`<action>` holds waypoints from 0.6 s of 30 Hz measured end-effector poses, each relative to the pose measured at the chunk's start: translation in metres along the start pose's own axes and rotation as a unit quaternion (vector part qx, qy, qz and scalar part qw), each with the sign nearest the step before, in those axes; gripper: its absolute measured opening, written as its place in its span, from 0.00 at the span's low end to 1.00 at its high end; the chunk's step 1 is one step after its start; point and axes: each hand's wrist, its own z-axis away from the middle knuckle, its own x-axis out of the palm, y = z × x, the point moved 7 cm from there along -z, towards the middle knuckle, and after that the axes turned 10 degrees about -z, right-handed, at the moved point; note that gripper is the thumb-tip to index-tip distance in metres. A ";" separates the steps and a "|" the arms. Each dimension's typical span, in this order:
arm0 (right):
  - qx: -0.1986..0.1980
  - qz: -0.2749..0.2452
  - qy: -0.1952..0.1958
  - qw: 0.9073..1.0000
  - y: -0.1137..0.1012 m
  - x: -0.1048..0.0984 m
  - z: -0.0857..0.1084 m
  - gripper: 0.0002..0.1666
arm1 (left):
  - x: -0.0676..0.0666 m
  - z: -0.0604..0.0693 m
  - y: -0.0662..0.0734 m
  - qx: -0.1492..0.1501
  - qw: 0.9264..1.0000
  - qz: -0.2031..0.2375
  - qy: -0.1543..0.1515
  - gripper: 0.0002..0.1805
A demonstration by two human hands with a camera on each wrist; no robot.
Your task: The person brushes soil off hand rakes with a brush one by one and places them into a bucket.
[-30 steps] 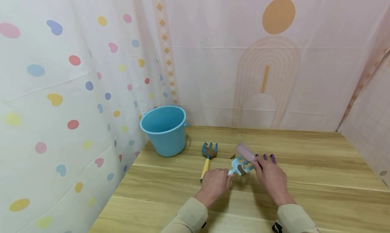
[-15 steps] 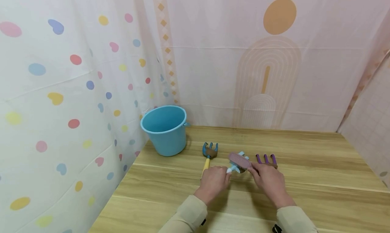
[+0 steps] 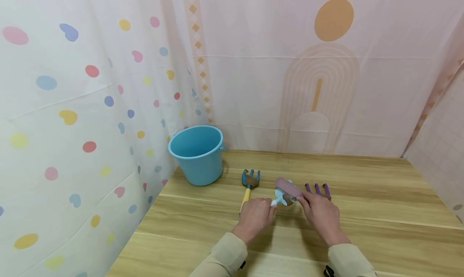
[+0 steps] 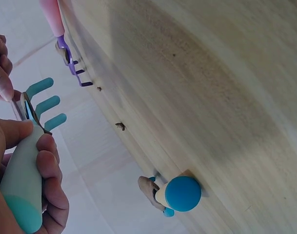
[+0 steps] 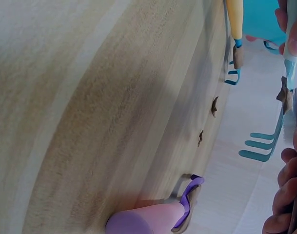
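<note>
My left hand [image 3: 255, 216] grips the pale handle of a light-blue hand rake [image 3: 279, 197], with the fingers wrapped round it in the left wrist view. A brown, mud-like patch [image 5: 284, 96] clings to the rake's head. My right hand [image 3: 322, 216] holds a brush [image 3: 288, 187] by its dark handle, its pinkish-mauve head lying across the rake's head. The brush covers part of the tines in the head view. Both tools are held above the table in the wrist views.
A blue bucket [image 3: 202, 170] stands at the table's back left. Left of the hands lies a blue rake with a yellow handle [image 3: 246, 195]; on the right, a purple rake [image 3: 317, 189] with a pink handle. Both carry brown patches. Small brown bits [image 5: 214, 106] lie on the wooden table [image 3: 380, 212].
The brush has swept left and down over the rake's head, then slightly back right. My left hand stays nearly in place. More of the purple rake shows past my right hand.
</note>
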 end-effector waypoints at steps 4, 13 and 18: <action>0.009 -0.001 0.005 1.000 0.003 -0.002 -0.001 0.12 | -0.001 0.001 0.001 0.003 1.000 -0.002 0.005 0.22; 0.033 -0.013 -0.021 0.999 0.003 0.001 -0.003 0.11 | 0.004 0.000 -0.003 -0.007 0.999 0.029 -0.014 0.24; 0.014 -0.023 -0.010 1.000 -0.003 0.000 -0.003 0.12 | 0.005 -0.001 -0.005 -0.011 0.999 0.042 -0.021 0.23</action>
